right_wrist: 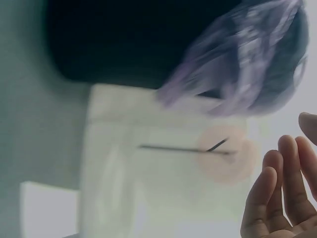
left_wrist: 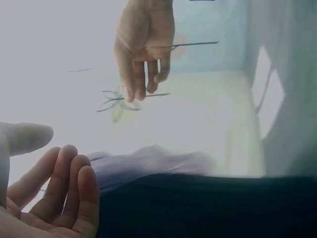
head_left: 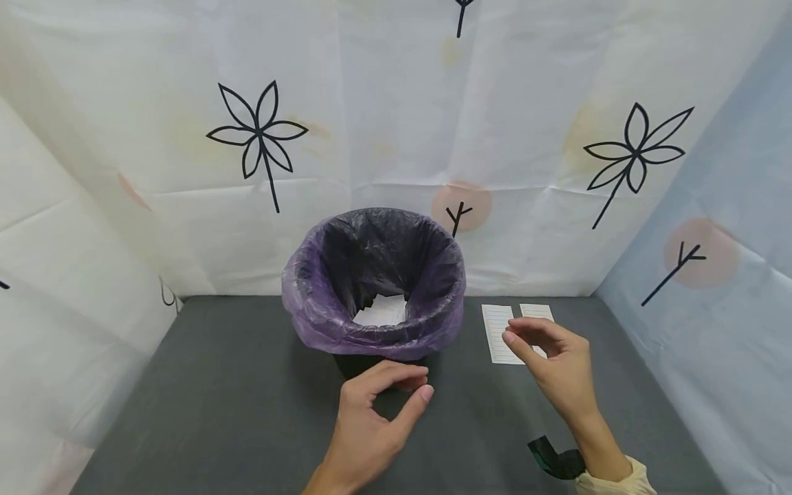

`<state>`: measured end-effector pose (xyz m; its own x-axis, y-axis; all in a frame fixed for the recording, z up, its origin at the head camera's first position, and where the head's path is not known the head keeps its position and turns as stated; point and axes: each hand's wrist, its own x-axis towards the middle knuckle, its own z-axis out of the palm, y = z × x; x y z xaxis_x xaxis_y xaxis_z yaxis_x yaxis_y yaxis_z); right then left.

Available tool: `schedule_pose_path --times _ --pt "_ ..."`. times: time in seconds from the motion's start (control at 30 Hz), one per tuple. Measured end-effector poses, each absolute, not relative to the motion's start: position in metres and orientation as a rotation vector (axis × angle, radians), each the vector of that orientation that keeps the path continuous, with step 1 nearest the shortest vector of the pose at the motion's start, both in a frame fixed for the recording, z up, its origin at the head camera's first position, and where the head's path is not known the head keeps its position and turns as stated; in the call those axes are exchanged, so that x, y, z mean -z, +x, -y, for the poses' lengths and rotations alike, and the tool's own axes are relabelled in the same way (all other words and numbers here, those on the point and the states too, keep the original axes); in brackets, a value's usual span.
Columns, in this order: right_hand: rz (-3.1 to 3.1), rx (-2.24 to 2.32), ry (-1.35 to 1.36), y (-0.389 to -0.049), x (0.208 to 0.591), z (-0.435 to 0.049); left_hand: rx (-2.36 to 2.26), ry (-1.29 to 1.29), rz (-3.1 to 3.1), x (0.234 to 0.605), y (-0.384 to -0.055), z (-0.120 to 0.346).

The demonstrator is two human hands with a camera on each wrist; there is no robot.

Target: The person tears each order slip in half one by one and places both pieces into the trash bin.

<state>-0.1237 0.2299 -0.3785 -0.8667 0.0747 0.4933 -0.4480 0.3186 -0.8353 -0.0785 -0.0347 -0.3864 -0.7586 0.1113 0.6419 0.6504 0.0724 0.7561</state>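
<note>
The fingertips of my left hand [head_left: 369,436] curve toward the thumb, a gap between them and nothing held. My right hand [head_left: 566,370] is bent much the same way, thumb and forefinger apart, pinching nothing. I have the left in front of the round black bin [head_left: 349,364]; the right is in the air near two narrow white paper slips printed with lines, and seen from my left wrist it is apart from them. The nearer slip [head_left: 497,333] lies flat and partly shows beside my fingers; the farther slip [head_left: 537,311] is mostly behind my hand.

I take this as a moment between holds. The next move, I'd judge, calls for lowering the right fingertips to a slip's edge and pinching thin paper off a flat surface.

Beyond my fingers I count one bin, wearing one thin purple plastic liner [head_left: 448,323] folded over its rim. White paper [head_left: 383,313] lies at the bottom; how many pieces, I cannot tell. Bin and slips share one dark grey table [head_left: 216,405], the slips to the bin's right. Behind, a pale cloth backdrop [head_left: 383,103] shows two six-petalled flowers.
</note>
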Motion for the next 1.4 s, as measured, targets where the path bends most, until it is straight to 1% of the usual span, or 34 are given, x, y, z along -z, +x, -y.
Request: schedule_pose_path --times 0.17,0.33,0.47,0.67,0.87,1.0,1.1,1.23,1.4 --pt "2.258 -1.509 0.131 -0.119 0.413 -0.247 1.824 -0.695 2.032 0.421 -0.079 0.021" --pt "2.394 -1.423 0.02 -0.123 0.445 -0.264 1.941 -0.605 2.155 0.448 -0.085 0.006" --pt "2.488 -1.354 -0.038 -0.137 0.466 -0.274 1.982 -0.561 2.219 0.465 -0.09 -0.005" --pt "2.66 -1.103 -0.037 -0.17 0.494 -0.282 1.993 -0.562 2.29 0.485 -0.097 -0.019" --pt "2.861 -0.92 -0.109 -0.194 0.504 -0.28 1.999 -0.558 2.338 0.494 -0.098 -0.028" --pt "2.922 -0.811 -0.219 -0.201 0.506 -0.278 2.01 -0.554 2.338 0.494 -0.097 -0.03" --pt "2.952 -0.778 -0.244 -0.201 0.508 -0.277 2.019 -0.557 2.335 0.492 -0.097 -0.031" --pt "2.971 -0.764 -0.197 -0.196 0.507 -0.278 2.03 -0.546 2.324 0.49 -0.098 -0.031" --pt "2.988 -0.727 -0.037 -0.186 0.505 -0.28 2.043 -0.505 2.331 0.489 -0.101 -0.032"
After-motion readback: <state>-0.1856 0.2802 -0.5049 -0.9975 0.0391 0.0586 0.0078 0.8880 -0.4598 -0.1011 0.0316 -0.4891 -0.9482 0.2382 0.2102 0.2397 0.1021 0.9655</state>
